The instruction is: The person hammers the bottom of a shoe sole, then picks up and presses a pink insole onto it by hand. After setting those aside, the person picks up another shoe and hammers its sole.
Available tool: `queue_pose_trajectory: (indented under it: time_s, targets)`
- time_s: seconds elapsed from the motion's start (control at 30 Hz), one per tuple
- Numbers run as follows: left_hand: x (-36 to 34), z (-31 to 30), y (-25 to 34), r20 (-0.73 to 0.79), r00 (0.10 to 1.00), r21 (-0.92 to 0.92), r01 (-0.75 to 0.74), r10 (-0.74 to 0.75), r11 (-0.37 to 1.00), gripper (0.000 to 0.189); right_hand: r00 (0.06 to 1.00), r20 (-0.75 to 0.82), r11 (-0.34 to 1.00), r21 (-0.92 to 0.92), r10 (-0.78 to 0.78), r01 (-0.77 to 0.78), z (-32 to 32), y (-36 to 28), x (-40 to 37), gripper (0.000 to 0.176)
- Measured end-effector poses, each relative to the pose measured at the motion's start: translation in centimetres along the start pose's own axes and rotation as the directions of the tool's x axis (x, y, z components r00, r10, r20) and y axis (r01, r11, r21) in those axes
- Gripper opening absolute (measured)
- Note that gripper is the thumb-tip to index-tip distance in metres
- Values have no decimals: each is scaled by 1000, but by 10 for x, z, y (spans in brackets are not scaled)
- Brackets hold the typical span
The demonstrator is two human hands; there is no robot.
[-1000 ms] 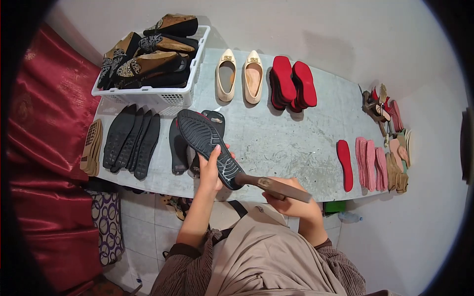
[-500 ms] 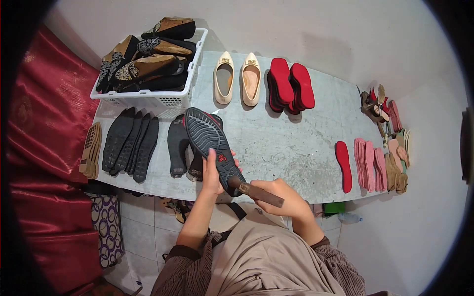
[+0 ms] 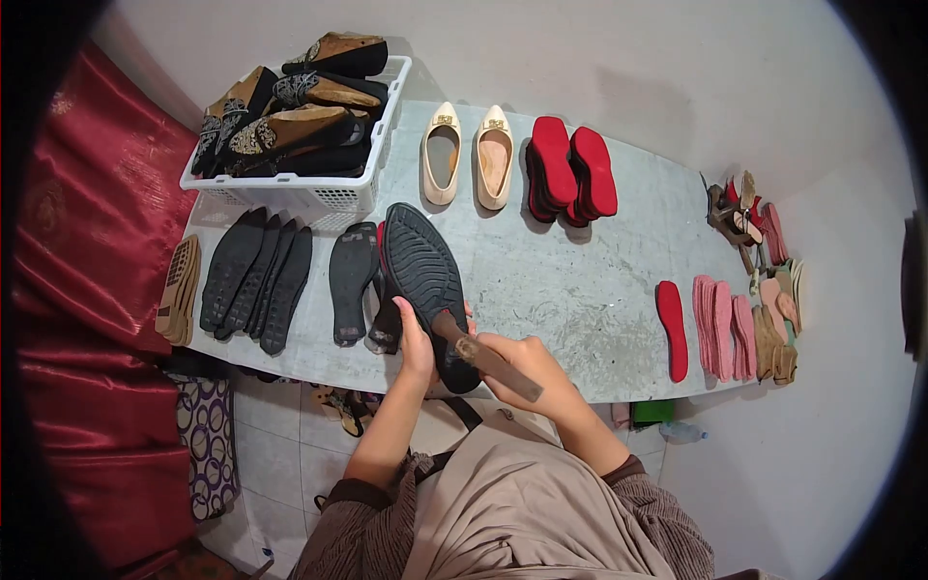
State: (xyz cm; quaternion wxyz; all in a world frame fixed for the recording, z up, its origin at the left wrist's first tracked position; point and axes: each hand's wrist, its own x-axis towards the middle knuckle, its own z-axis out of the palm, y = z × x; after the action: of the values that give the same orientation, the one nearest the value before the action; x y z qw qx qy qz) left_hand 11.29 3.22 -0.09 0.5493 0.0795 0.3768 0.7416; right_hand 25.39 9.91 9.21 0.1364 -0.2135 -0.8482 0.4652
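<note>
A person stands at a grey worktable (image 3: 580,280), seen from above their own head. At the far left hangs a red curtain (image 3: 97,290). On the table's left edge lies a stack of tan soles (image 3: 180,290), and behind it a white basket (image 3: 319,198) is heaped with black and brown embroidered shoes (image 3: 290,126). In front of the basket a row of black soles (image 3: 256,280) overlaps like tiles, with a single black sole (image 3: 350,280) just beside them. Next comes the black shoe (image 3: 425,280), raised above the table's near edge with its ridged tread facing up and its toe pointing away. The left hand (image 3: 418,343) is clasped around it near the heel, fingers wrapped underneath. The right hand (image 3: 517,362) is clenched around a wooden-handled tool (image 3: 493,362) whose far end rests on the heel part of the tread; its working end is too hidden to identify. The shoe looks light and rubbery, likely bendy at the toe and firmer at the heel, so the heel and waist seem the surest place to take hold, with the ridges helping against slipping. Farther right stand a pair of cream flats (image 3: 469,155), stacks of red insoles (image 3: 570,169), one lone red insole (image 3: 674,329), pink insoles (image 3: 723,324) and a tan pile (image 3: 778,329).
</note>
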Motion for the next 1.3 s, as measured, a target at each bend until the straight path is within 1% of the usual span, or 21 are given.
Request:
queue_pose_trajectory:
  time_s: [0.17, 0.23, 0.27, 0.33, 0.4, 0.47, 0.53, 0.57, 0.63, 0.67, 0.73, 0.83, 0.87, 0.93, 0.97, 1.03, 1.07, 1.13, 1.17, 1.23, 1.3]
  targets:
    - [-3, 1, -3, -143, 989, 47, 47, -40, 998, 93, 996, -77, 999, -24, -40, 39, 3, -5, 1, 25]
    - [2, -10, -5, 45, 996, 51, 69, -72, 996, 95, 990, -133, 999, -8, -49, 48, 4, -6, 4, 24]
    - [3, -11, -9, 51, 996, 53, 67, -70, 996, 95, 993, -113, 999, -34, -16, 13, 5, -3, 5, 24]
    - [3, -6, -13, -152, 968, -88, 187, -199, 978, 99, 996, -93, 998, -62, 14, -19, 6, 0, 7, 24]
    - [7, -14, -19, -158, 974, -73, 149, -159, 986, 92, 978, -198, 998, -30, -58, 53, 12, 0, 5, 23]
    - [5, -21, -24, -164, 978, -57, 120, -128, 991, 85, 980, -193, 999, 13, -43, 47, 20, 9, 10, 21]
    - [5, -16, -16, -71, 967, -166, 232, -246, 958, 84, 979, -198, 997, 50, -41, 51, 19, 11, 13, 20]
    - [2, -10, -14, -68, 968, -165, 228, -242, 960, 84, 982, -187, 999, 32, -30, 36, 16, 9, 14, 19]
    - [-12, 20, 2, -244, 957, -37, 153, -157, 988, 81, 985, -171, 1000, 14, -16, 19, 16, 8, 15, 18]
    - [-11, 16, -1, -246, 956, -41, 154, -159, 987, 81, 976, -217, 999, 15, -27, 31, 18, 8, 15, 17]
    - [-7, 4, -9, -77, 995, -52, 59, -63, 997, 78, 964, -262, 999, 13, -39, 44, 18, 8, 15, 17]
    - [-5, 4, -15, -90, 996, -58, 16, -22, 998, 75, 978, -200, 997, 34, -66, 74, 10, 3, 21, 15]
    - [-5, 5, -14, -91, 996, -59, 13, -18, 998, 75, 957, -261, 992, -30, -126, 122, 8, -4, 21, 12]
    - [-10, 12, -8, -86, 993, 139, -70, 83, 988, 76, 932, -312, 982, -96, -182, 160, 7, -8, 20, 8]
    - [-10, 8, -12, -88, 993, 136, -67, 79, 988, 76, 939, -306, 986, -91, -158, 137, 8, -8, 20, 7]
    - [-2, -5, -18, 31, 999, -119, -10, 14, 993, 68, 972, -219, 994, -89, -84, 66, 6, 0, 24, 6]
    - [-1, -9, -22, 35, 999, -116, -10, 15, 993, 68, 971, -224, 994, -90, -86, 68, 4, 0, 23, 6]
    - [-1, -10, -20, 17, 993, 165, -116, 115, 979, 52, 972, -224, 993, -106, -71, 48, 2, 0, 23, 4]
    - [1, -10, -20, 15, 993, 164, -120, 119, 979, 52, 973, -220, 993, -107, -74, 52, 3, 0, 24, 4]
    - [-4, 3, -11, -7, 973, 514, -194, 231, 835, 34, 926, -361, 994, -53, -108, 95, 10, 1, 21, 4]
    - [1, -6, -20, -56, 972, 471, -177, 229, 864, 30, 945, -320, 997, -52, -74, 60, 9, 0, 25, 3]
